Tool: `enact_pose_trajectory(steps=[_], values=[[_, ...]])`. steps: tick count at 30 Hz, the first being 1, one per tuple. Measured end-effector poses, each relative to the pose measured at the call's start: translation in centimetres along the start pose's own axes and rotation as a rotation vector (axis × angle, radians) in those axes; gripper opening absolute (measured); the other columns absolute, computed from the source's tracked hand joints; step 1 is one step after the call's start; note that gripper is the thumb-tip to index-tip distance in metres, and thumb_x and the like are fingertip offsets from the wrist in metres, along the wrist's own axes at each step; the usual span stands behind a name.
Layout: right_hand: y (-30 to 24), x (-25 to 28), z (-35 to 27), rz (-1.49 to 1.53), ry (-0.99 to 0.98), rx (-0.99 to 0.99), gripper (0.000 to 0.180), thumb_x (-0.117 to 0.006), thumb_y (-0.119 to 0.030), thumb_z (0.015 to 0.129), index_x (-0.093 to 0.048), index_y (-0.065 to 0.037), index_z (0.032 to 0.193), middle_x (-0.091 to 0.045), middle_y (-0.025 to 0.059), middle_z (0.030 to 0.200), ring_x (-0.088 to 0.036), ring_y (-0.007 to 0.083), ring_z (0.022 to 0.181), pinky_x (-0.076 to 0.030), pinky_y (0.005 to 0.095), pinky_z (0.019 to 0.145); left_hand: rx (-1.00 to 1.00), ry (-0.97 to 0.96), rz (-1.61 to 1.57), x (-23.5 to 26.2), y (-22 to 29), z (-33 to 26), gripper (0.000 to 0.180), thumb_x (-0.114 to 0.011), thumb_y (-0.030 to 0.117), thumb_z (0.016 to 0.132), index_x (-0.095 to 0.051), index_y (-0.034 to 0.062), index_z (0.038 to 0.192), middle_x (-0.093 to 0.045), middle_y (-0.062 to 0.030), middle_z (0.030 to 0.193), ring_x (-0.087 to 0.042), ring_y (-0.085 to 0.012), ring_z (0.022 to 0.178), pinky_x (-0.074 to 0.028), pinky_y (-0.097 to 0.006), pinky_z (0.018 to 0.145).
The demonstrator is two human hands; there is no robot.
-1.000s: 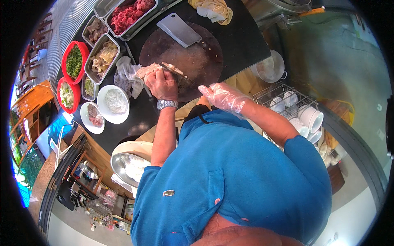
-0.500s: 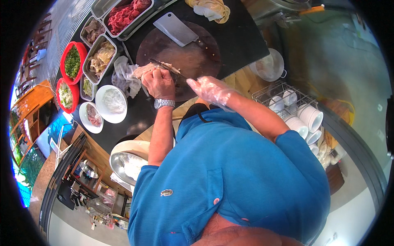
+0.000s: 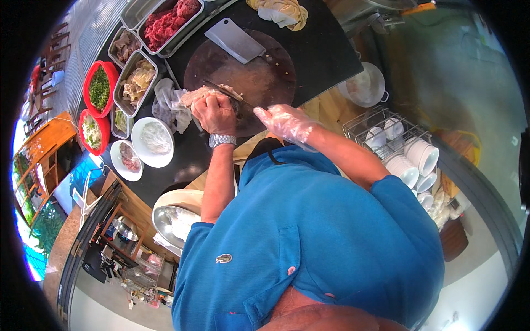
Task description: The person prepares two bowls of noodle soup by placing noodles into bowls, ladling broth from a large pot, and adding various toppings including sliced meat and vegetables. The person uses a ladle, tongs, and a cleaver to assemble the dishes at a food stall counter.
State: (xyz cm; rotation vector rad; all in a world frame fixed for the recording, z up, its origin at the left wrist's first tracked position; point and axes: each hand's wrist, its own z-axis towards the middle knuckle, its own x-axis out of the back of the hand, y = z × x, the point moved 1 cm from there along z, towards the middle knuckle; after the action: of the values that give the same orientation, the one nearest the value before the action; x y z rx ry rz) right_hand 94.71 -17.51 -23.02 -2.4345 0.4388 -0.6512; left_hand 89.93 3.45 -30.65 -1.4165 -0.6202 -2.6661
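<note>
In the head view, the left hand (image 3: 214,113), bare with a metal wristwatch (image 3: 222,140) on the wrist, is curled down on a pale piece of meat (image 3: 194,95) at the near left edge of the round dark cutting board (image 3: 259,77), fingers folded and pressing on it. The right hand (image 3: 284,122), covered in a clear plastic glove, sits just beside it at the board's near rim; its fingers look partly spread, and a thin knife (image 3: 223,91) runs from between the two hands across the meat, though whether the gloved fingers close on its handle cannot be told. A broad cleaver (image 3: 234,39) lies flat on the far part of the board, well apart from both hands. A crumpled clear plastic bag (image 3: 168,102) lies on the black tabletop (image 3: 326,49) just left of the meat. Further left stand a white plate (image 3: 153,142) and a smaller white dish (image 3: 127,160), two red bowls of greens (image 3: 98,88), and steel trays, one holding red minced meat (image 3: 171,22). To the right a wire rack of white bowls (image 3: 411,157) stands near a small steel pot (image 3: 365,85).
</note>
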Motion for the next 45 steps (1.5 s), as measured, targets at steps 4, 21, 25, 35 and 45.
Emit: enact_pose_trajectory(steps=[4, 21, 25, 35, 45], values=[[0.3, 0.5, -1.6, -0.051, -0.12, -0.139, 0.067, -0.04, -0.052, 0.108, -0.075, 0.005, 0.107, -0.073, 0.0292, 0.11, -0.068, 0.0415, 0.116, -0.047, 0.0476, 0.105, -0.045, 0.048, -0.012, -0.3, 0.2, -0.2, 0.008, -0.07, 0.013, 0.086, -0.066, 0.0067, 0.088, -0.058, -0.0134, 0.098, -0.056, -0.0371, 0.101, -0.047, -0.051, 0.093], [2.9, -2.2, 1.9, 0.07, -0.036, -0.046, 0.071, -0.039, -0.058, 0.107, -0.072, 0.005, 0.11, -0.071, 0.03, 0.115, -0.064, 0.0464, 0.118, -0.048, 0.0495, 0.101, -0.06, 0.007, -0.004, -0.1, 0.8, -0.1, 0.009, -0.069, 0.011, 0.085, -0.066, 0.0055, 0.091, -0.059, -0.0138, 0.1, -0.057, -0.0377, 0.108, -0.046, -0.051, 0.098], [0.8, -1.8, 3.8, 0.091, 0.029, 0.061, 0.068, -0.041, -0.057, 0.107, -0.072, 0.003, 0.111, -0.07, 0.0299, 0.117, -0.063, 0.0468, 0.118, -0.049, 0.0495, 0.1, -0.037, 0.01, -0.02, -0.2, 1.0, -0.2, 0.01, -0.069, 0.011, 0.085, -0.066, 0.0055, 0.093, -0.06, -0.0142, 0.1, -0.056, -0.0383, 0.11, -0.046, -0.052, 0.099], [1.5, 2.6, -2.6, -0.033, -0.129, 0.086, 0.056, -0.039, -0.047, 0.11, -0.07, -0.002, 0.121, -0.073, 0.0233, 0.112, -0.067, 0.0427, 0.11, -0.051, 0.0482, 0.098, -0.003, -0.057, -0.012, -0.7, 1.2, -1.0, 0.014, -0.07, 0.014, 0.09, -0.067, 0.0065, 0.101, -0.061, -0.0146, 0.108, -0.054, -0.0378, 0.115, -0.044, -0.051, 0.101], [1.5, 2.5, -2.4, 0.09, -0.15, -0.053, 0.068, -0.041, -0.059, 0.106, -0.074, 0.0, 0.109, -0.072, 0.0282, 0.114, -0.066, 0.0455, 0.114, -0.049, 0.0482, 0.1, 0.016, -0.078, -0.019, -0.7, 0.9, -0.5, 0.014, -0.07, 0.015, 0.091, -0.067, 0.0064, 0.102, -0.061, -0.0153, 0.11, -0.054, -0.0392, 0.115, -0.044, -0.052, 0.102]])
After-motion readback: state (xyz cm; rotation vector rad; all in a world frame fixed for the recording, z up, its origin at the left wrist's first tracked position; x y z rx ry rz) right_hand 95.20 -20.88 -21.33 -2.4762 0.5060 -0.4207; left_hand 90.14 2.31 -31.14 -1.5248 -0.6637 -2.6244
